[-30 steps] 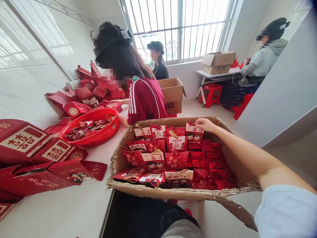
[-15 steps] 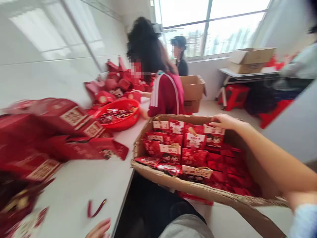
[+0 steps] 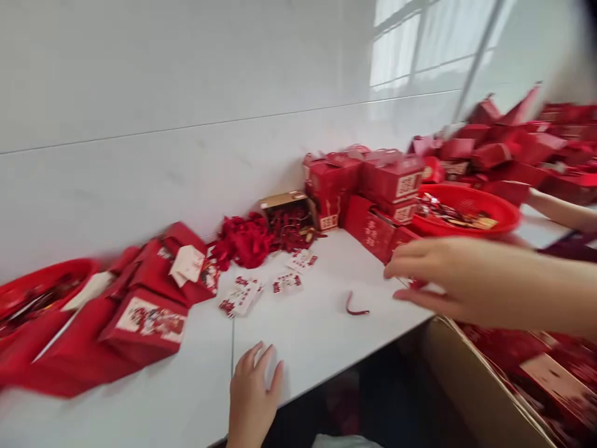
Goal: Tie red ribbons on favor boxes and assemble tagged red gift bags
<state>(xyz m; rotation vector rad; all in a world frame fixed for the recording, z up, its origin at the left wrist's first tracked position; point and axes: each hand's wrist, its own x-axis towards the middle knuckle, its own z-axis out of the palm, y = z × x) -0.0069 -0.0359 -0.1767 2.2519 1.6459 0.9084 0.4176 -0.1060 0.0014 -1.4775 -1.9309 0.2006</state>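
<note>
My left hand (image 3: 255,387) is at the front edge of the white table (image 3: 298,336), fingers spread, holding nothing. In front of it lie several white-and-red printed cards (image 3: 243,296) and a short dark-red strip (image 3: 357,311). My right hand (image 3: 431,274) reaches in from the right over the table edge, its fingers stretched and thumb apart, with nothing seen in it. Just beyond its fingertips lies a red carton (image 3: 373,233) on its side. Below my right forearm stands a cardboard box (image 3: 489,386) holding red printed packets.
Red gift boxes (image 3: 333,186) stand against the wall beside an open box of dark-red cords (image 3: 293,227) and a red ribbon bundle (image 3: 245,241). More red boxes (image 3: 144,323) lie left. At right are a red basket (image 3: 506,218) and another person's arm (image 3: 559,208).
The view has swung left toward the table and wall. My right hand has left the cardboard box's far rim and is now over the table edge. More of my left hand shows.
</note>
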